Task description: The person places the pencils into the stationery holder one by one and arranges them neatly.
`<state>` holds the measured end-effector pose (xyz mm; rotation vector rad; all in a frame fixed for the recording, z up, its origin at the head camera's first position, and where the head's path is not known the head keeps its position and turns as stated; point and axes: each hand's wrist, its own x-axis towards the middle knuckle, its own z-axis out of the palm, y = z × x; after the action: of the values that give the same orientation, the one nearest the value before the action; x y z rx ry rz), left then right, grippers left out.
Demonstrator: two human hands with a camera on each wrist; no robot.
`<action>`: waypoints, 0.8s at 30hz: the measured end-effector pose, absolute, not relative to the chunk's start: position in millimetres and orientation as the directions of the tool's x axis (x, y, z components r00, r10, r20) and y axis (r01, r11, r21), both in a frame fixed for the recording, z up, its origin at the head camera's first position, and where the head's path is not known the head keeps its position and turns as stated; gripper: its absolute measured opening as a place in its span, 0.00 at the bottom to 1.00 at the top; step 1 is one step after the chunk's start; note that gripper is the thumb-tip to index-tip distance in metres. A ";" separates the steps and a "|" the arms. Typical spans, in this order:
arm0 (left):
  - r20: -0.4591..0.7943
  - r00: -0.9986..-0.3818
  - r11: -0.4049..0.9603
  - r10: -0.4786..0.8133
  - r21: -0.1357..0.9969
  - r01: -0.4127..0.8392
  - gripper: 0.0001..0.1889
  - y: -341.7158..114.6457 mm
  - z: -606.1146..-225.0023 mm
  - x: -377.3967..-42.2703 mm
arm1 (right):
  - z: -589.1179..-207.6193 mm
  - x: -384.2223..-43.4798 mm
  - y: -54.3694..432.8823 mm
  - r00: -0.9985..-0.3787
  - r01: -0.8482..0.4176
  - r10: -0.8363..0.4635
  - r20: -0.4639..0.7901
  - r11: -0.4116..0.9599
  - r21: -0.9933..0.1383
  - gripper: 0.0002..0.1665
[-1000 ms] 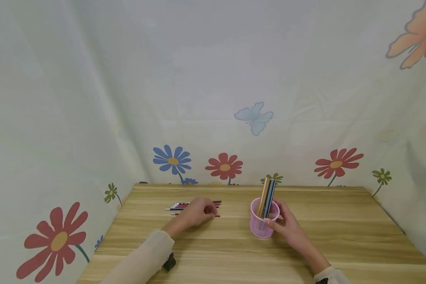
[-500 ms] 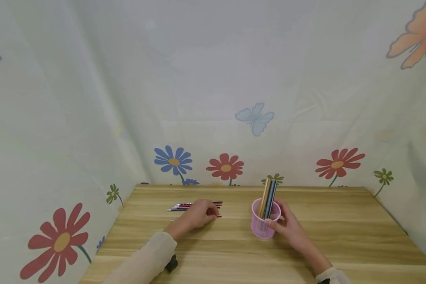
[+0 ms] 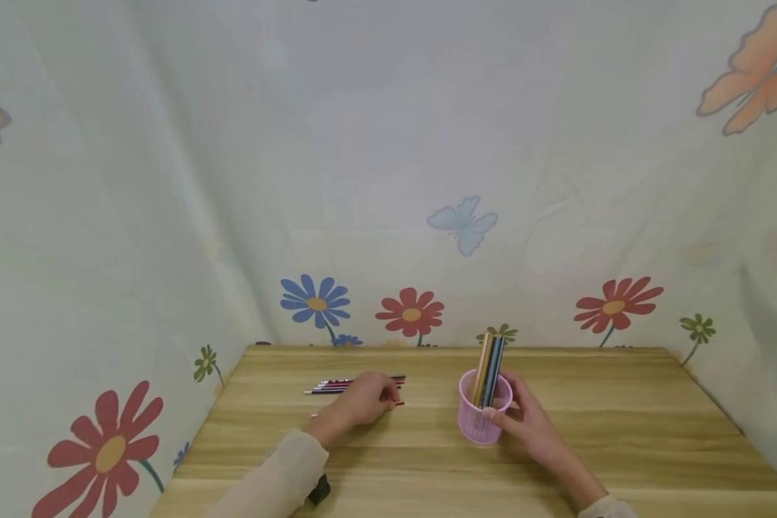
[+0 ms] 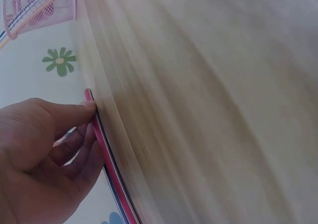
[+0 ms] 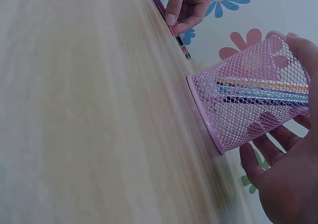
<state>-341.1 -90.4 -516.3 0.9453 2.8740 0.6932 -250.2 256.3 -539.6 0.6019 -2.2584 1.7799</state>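
Observation:
My left hand (image 3: pixel 361 400) pinches a red pencil (image 4: pixel 110 164) with dark stripes between thumb and fingertips, low at the table surface. Behind that hand lie several more pencils (image 3: pixel 326 391), partly covered by it. My right hand (image 3: pixel 532 423) grips the side of a pink mesh pencil cup (image 5: pixel 248 119), thumb at the near rim and fingers round the far side. The cup stands upright on the table. Inside it several pencils (image 3: pixel 488 370), yellowish and dark, lean together and stick out above the rim.
The wood-grain table (image 3: pixel 427 467) ends at a back edge in front of a pale curtain (image 3: pixel 362 144) printed with flowers and butterflies. Curtain sides also rise at left and right.
The pinched pencil's left end has swung nearer to me, away from the other pencils. My left hand shifts slightly right. The right hand keeps its grip on the cup. The head view tilts up slightly.

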 end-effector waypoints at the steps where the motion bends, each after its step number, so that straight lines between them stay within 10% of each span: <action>1: 0.104 -0.813 0.717 0.572 0.418 0.558 0.05 -88.9 -516.2 -341.3 | -539.1 -250.1 256.5 -0.896 -0.436 -0.185 0.405 0.190 -0.879 0.39; 24: 0.066 -0.829 0.703 0.555 0.495 0.510 0.05 -90.5 -518.2 -340.8 | -537.7 -247.9 254.7 -0.902 -0.423 -0.186 0.390 0.191 -0.886 0.39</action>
<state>-340.8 -90.5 -518.2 0.8835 2.8172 0.7776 -247.9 254.7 -537.7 0.5885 -2.2653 1.7875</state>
